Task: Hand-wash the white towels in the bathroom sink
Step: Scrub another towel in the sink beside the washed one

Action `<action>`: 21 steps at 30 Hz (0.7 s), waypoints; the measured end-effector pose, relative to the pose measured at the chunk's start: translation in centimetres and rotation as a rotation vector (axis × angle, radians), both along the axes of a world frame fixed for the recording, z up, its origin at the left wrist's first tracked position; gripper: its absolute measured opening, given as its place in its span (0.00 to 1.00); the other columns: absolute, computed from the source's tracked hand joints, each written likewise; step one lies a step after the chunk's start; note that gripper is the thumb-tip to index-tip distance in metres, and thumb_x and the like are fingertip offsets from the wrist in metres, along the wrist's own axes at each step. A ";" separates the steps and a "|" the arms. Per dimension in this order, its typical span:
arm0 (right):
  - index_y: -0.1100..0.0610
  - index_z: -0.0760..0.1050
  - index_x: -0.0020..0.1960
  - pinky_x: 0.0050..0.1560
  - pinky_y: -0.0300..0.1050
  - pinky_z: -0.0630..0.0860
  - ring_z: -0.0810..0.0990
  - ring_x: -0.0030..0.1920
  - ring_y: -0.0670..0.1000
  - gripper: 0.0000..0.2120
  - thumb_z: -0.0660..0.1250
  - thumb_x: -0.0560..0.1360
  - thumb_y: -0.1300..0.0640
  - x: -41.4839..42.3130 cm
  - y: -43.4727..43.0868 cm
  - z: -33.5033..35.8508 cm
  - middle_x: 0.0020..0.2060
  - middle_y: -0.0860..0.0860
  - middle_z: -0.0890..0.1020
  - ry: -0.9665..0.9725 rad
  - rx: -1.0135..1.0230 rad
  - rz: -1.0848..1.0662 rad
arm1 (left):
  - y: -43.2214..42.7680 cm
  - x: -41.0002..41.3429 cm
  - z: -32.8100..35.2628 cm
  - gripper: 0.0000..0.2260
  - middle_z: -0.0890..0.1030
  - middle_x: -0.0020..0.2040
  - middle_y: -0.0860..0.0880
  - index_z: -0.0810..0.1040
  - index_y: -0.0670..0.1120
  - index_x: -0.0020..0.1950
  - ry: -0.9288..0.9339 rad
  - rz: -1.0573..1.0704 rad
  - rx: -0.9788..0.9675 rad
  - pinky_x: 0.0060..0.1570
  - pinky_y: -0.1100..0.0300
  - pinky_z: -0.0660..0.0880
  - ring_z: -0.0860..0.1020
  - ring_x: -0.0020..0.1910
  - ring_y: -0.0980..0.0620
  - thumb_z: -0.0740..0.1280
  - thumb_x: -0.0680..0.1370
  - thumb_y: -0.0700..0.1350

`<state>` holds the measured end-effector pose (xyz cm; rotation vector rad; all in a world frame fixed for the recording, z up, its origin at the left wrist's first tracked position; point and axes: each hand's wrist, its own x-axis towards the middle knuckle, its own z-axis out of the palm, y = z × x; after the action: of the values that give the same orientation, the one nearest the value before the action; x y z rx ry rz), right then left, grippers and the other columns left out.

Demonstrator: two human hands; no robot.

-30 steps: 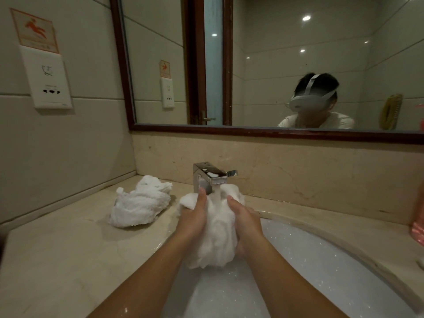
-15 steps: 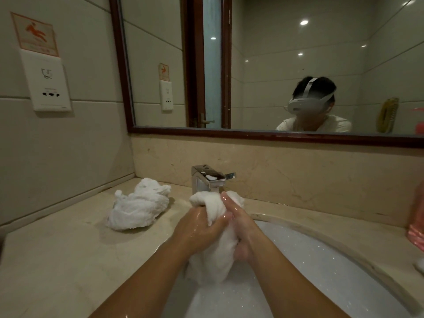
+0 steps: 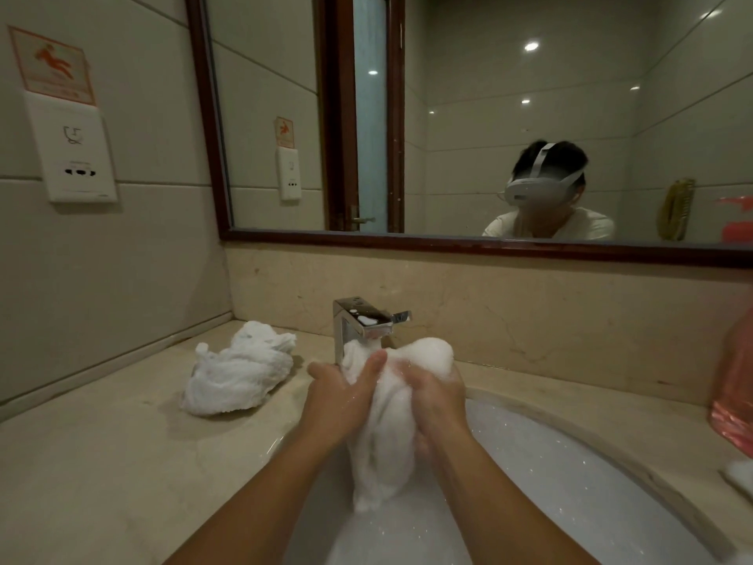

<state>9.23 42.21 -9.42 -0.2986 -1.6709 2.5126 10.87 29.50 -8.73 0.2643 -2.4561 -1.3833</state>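
Spare towel (image 3: 240, 375) left of faucet (image 3: 360, 326)

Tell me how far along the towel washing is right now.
Possibly done: one twisted towel lies on the counter left of the faucet. It looks wrung out, though I can't confirm it was washed. In hand: the left hand and right hand grip a soapy towel over the sink. Left: rinsing out the foam and wringing it.
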 end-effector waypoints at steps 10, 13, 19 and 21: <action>0.56 0.75 0.57 0.40 0.47 0.81 0.86 0.45 0.56 0.19 0.78 0.75 0.47 0.2 -0.5 0.0 0.49 0.57 0.84 -0.048 0.073 0.055 | -0.2 0.2 -0.8 0.13 0.87 0.51 0.47 0.79 0.47 0.63 0.085 -0.153 0.542 0.43 0.59 0.82 0.87 0.49 0.51 0.72 0.80 0.50; 0.55 0.67 0.73 0.52 0.55 0.84 0.86 0.52 0.58 0.32 0.77 0.76 0.46 -0.5 -0.6 -0.6 0.58 0.57 0.83 -0.073 0.034 0.013 | -0.3 -0.3 -0.7 0.15 0.87 0.53 0.43 0.80 0.46 0.63 0.105 -0.188 0.630 0.49 0.51 0.83 0.87 0.52 0.43 0.74 0.77 0.42; 0.43 0.67 0.77 0.61 0.63 0.82 0.83 0.57 0.61 0.47 0.77 0.61 0.35 -0.1 -0.9 -0.9 0.64 0.56 0.80 -0.086 -0.002 -0.009 | 0.1 -0.4 -0.6 0.29 0.86 0.56 0.35 0.80 0.40 0.64 0.078 -0.270 0.903 0.60 0.37 0.81 0.85 0.55 0.34 0.81 0.67 0.50; 0.46 0.75 0.70 0.58 0.62 0.83 0.84 0.54 0.61 0.48 0.74 0.53 0.30 -0.6 -0.9 -1.5 0.59 0.56 0.82 -0.121 0.036 0.005 | 0.2 -0.5 -0.7 0.29 0.86 0.54 0.37 0.81 0.40 0.63 0.052 -0.246 0.892 0.56 0.40 0.82 0.86 0.53 0.36 0.82 0.68 0.53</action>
<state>8.64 41.28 -10.95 -0.4520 -1.7599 2.5113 10.37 29.74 -9.40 0.1059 -1.7106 -2.4819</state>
